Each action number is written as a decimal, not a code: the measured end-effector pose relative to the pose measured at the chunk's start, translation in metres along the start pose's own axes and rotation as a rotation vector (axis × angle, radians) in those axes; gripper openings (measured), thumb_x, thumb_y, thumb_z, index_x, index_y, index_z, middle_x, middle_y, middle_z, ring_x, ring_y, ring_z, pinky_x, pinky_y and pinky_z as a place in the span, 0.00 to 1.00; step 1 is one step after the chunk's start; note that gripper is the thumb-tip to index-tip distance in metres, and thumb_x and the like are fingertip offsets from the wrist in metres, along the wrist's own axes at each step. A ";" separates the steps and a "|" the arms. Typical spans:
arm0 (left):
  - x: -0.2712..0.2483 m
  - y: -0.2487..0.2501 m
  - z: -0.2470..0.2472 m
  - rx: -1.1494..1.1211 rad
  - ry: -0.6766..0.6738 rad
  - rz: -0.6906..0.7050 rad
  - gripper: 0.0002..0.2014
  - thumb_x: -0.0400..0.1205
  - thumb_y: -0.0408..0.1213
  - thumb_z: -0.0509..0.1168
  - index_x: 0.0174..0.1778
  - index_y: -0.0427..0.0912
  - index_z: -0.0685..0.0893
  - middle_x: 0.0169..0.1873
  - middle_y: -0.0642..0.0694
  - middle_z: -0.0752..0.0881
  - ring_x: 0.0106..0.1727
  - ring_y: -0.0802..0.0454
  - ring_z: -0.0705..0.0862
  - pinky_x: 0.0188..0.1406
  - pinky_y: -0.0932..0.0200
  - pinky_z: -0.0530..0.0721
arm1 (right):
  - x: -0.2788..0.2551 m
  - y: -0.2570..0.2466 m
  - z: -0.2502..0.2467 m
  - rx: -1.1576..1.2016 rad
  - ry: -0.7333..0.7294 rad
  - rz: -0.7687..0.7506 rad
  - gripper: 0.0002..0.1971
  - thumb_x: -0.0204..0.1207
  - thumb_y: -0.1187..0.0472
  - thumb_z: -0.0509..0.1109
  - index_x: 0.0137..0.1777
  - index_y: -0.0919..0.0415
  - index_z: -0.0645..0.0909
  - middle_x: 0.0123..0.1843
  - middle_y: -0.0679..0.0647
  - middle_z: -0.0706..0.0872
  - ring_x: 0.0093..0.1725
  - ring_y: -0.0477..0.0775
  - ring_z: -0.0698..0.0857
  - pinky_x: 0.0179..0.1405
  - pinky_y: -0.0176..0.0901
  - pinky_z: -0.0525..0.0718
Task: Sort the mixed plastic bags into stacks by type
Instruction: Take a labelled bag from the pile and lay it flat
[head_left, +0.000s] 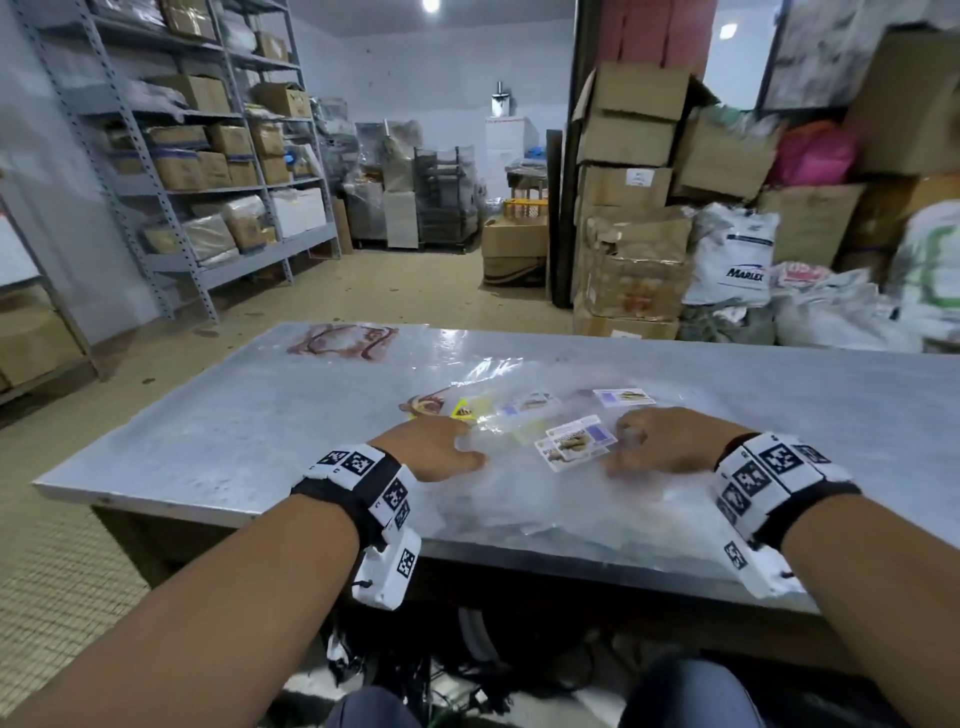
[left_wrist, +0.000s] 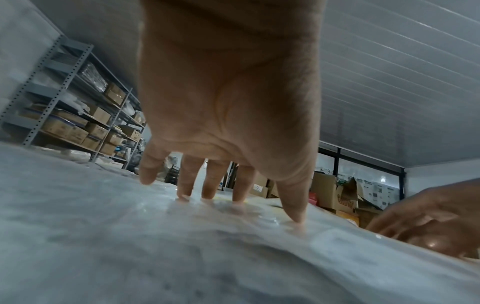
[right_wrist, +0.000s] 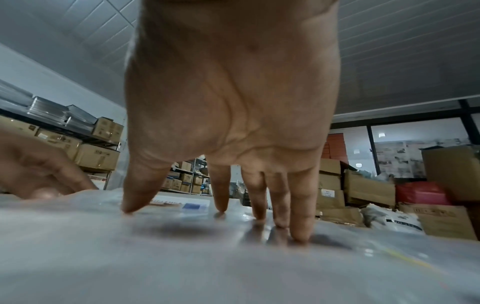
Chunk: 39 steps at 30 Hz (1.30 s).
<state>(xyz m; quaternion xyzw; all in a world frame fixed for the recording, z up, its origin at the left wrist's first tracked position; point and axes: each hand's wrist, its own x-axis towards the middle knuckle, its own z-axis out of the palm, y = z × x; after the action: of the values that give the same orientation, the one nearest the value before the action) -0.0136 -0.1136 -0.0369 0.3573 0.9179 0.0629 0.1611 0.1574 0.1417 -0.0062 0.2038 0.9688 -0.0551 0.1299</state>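
While cardboard boxes (head_left: 628, 135) crowd the room beyond the desk (head_left: 218, 426), left hand (head_left: 434, 449) and right hand (head_left: 662, 441) press spread fingers (left_wrist: 188, 179) on clear plastic bags (head_left: 519, 499).

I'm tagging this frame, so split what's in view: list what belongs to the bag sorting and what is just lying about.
Belongs to the job:
- pile of clear plastic bags
- labelled bags
- left hand, fingers spread on the plastic
- right hand, likewise
- table

Lying about:
- cardboard boxes
- shelving
- white sacks
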 end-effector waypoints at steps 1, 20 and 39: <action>0.001 0.002 0.004 -0.001 0.016 -0.017 0.41 0.79 0.72 0.60 0.86 0.54 0.68 0.85 0.48 0.69 0.84 0.45 0.69 0.81 0.45 0.69 | -0.003 0.000 0.006 0.000 0.005 -0.001 0.24 0.85 0.38 0.63 0.67 0.56 0.81 0.71 0.56 0.82 0.68 0.59 0.80 0.69 0.51 0.78; 0.025 0.053 0.020 -0.730 0.426 -0.100 0.16 0.75 0.46 0.81 0.40 0.44 0.80 0.41 0.47 0.85 0.43 0.46 0.84 0.46 0.48 0.84 | -0.012 -0.006 0.033 0.183 0.206 -0.043 0.25 0.80 0.30 0.61 0.66 0.45 0.80 0.68 0.48 0.83 0.65 0.56 0.79 0.51 0.48 0.71; 0.038 0.052 0.026 -1.158 0.402 -0.049 0.22 0.78 0.23 0.75 0.68 0.39 0.84 0.51 0.40 0.85 0.42 0.53 0.84 0.29 0.75 0.79 | 0.006 0.010 0.033 0.529 0.095 -0.063 0.14 0.83 0.50 0.69 0.37 0.54 0.76 0.33 0.53 0.92 0.24 0.46 0.85 0.42 0.46 0.87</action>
<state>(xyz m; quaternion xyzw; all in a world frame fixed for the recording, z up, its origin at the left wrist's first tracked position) 0.0019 -0.0495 -0.0586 0.1718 0.7549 0.6139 0.1542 0.1636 0.1479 -0.0398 0.2028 0.9315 -0.3009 0.0248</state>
